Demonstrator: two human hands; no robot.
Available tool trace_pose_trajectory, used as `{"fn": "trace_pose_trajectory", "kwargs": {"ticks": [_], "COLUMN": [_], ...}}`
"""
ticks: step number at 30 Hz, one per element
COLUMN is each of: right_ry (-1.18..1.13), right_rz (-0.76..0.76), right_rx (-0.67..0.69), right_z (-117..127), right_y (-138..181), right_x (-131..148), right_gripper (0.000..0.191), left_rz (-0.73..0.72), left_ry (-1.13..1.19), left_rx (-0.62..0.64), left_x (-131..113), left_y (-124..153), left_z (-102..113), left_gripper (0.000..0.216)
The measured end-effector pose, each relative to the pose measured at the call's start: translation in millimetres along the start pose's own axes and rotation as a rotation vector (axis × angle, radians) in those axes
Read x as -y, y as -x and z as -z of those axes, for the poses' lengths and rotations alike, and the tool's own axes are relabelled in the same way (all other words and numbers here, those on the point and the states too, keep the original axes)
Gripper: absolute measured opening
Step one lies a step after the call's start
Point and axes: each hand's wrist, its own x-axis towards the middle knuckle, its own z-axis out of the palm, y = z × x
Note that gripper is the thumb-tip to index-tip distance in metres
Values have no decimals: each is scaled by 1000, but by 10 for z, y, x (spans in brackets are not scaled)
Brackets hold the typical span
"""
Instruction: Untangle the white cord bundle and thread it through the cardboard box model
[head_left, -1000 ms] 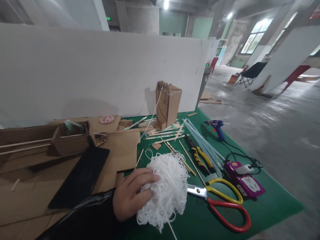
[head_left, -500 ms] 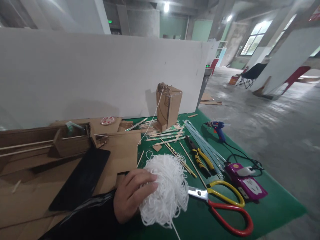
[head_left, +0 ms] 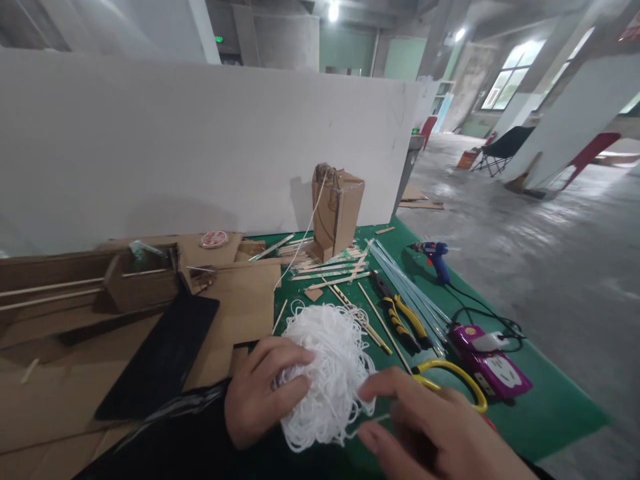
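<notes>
**Fingers of both hands on a white string tangle**

Fingers (head_left: 287,357) of the left hand (head_left: 257,397) curl around the string bundle (head_left: 327,373) and clamp its left side, thumb on top. Two fingers (head_left: 385,390) of the right hand (head_left: 435,433) stand a little apart with their tips at the bundle's right edge. One loose strand runs into the gap between them; whether it is pinched I cannot tell.

The one bundle is a soft, rounded mass of thin, glossy white cord, looped and knotted with no order. It rests on the green mat (head_left: 550,407) near the front edge, between the two hands.

Around it lie one pair of scissors (head_left: 455,383) with a yellow loop showing, one pair of pliers (head_left: 400,320) with yellow-and-black grips, one blue glue gun (head_left: 435,257) and one purple power strip (head_left: 487,363) of smooth plastic. A sheaf of clear glue sticks (head_left: 407,287) lies beside the pliers. One brown cardboard box (head_left: 336,210) stands upright at the back, a cord hanging down its front. A flat black panel (head_left: 160,360) lies on cardboard sheets (head_left: 245,300) to the left.
</notes>
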Motion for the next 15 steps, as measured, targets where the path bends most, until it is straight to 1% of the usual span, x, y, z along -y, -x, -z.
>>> {"fn": "trace_pose_trajectory", "kwargs": {"ticks": [1,2,3,4,7,8,10,12,15], "right_ry": [187,308,421,501,637,653,642,566,369], "right_rz": [-25,-21,-25,-6,83,114,147,143,119], "right_rx": [-11,0,7,27,133,158,160,125,69], "right_z": [-20,-53,-93,-133,-197,-187,-116,9,218], "right_y": [-109,-196,-257,-294,-300,-283,-244,-210,-175], "right_x": [86,147,182,194,152,136,134,174,252], "right_gripper": [26,31,31,27,2,8,17,19,16], "left_rz": [3,-2,-13,-27,-51,-52,-48,-49,-46], "left_ry": [-10,-19,-24,-27,-33,-44,-74,-97,-118], "left_rx": [5,6,2,-4,-21,-23,-17,-4,14], "left_x": [-2,-3,-2,0,1,-2,-14,-29,-50], "left_y": [-1,-4,-9,-16,-47,-56,-70,-74,-73], "left_z": [3,5,7,10,21,25,30,31,23], "left_gripper": [16,17,18,18,17,16,14,13,13]}}
